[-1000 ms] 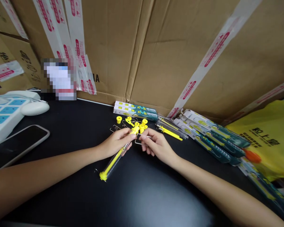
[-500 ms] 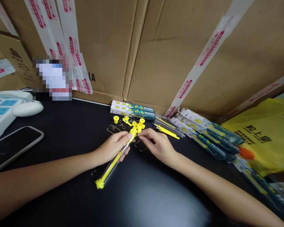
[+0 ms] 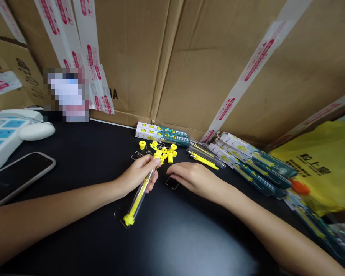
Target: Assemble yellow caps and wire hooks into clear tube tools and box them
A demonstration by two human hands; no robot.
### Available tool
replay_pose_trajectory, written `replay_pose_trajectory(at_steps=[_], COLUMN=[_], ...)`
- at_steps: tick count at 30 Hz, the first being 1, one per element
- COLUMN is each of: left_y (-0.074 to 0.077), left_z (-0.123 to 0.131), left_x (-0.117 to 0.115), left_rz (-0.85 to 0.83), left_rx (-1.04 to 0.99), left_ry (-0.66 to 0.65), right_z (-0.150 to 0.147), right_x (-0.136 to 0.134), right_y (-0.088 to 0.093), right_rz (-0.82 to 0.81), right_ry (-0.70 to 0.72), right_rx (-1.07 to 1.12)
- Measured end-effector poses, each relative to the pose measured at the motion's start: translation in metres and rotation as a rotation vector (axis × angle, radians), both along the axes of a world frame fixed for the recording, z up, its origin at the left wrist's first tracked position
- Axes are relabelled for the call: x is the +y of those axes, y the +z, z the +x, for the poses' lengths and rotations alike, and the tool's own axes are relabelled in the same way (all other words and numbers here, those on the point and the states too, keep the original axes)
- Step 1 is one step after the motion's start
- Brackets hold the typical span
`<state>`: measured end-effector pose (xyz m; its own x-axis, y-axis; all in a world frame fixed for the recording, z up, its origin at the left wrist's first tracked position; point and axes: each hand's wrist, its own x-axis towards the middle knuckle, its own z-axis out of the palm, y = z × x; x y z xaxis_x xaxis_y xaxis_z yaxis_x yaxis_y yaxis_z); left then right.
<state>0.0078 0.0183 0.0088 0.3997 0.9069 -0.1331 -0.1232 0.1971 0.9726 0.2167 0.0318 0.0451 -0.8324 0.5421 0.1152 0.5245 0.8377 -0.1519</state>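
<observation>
My left hand (image 3: 140, 172) is closed around a tubular spring scale (image 3: 139, 201), a clear tube with a yellow inner rod. Its thumb presses by the yellow cap at the upper end. The lower yellow end tilts toward me, beside a thin wire hook (image 3: 126, 224). My right hand (image 3: 194, 177) is low over the table, its fingers curled with a small gap between thumb and forefinger. Just under those fingertips is a bent metal wire (image 3: 172, 184). Beyond both hands lies a small pile of yellow caps (image 3: 170, 155), with metal springs and wire hooks among them.
Printed boxes (image 3: 162, 134) lie behind the pile, and more boxes (image 3: 253, 161) lean at right by a yellow bag (image 3: 319, 165). Yellow rods (image 3: 204, 160) lie near clear tubes. A phone (image 3: 20, 176) and a white power strip (image 3: 8, 132) occupy the left. Cardboard (image 3: 132, 57) walls the back.
My left hand has drawn the spring scale slightly left, away from the caps, and its lower end has swung right. My right hand has come down and away from the scale's top, to the wire.
</observation>
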Motion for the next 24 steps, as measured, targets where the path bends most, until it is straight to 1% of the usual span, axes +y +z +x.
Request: replay_pose_trajectory(at_steps=[4,8,10,14,17,21,24], left_y=[0.0044,0.0055,0.0043,0.0015,0.0014,0.0026,0.0023], left_z=[-0.0007,0.0001,0.0004,0.0004,0.0005,0.0014,0.0028], left_x=[0.0005,-0.0003,-0.0010,-0.0023,-0.0023,-0.0028,-0.0054], left_rz=[-0.029,-0.029,-0.007,0.035,0.019,-0.025,-0.101], left_rx=[-0.031,-0.009,0.000,-0.006,-0.012,-0.022,-0.026], left_ry=[-0.018,-0.045,-0.049,0.010,0.012,-0.010,-0.037], right_z=[0.0028,0.0044,0.0050,0.0048,0.0028,-0.0006,-0.0024], right_x=[0.0026,0.0039,0.0041,0.0041,0.0031,-0.0002,-0.0033], right_y=[0.0019,0.0036,0.0054,0.0081,0.0071,0.0032,0.0007], right_rz=[-0.066,-0.131,-0.181,-0.241,-0.193,-0.076,-0.069], right_ry=[-0.024,-0.063,-0.075,-0.127,-0.178,-0.239,-0.268], right_rx=[-0.039,-0.060,0.002,0.212,0.331,0.394,0.423])
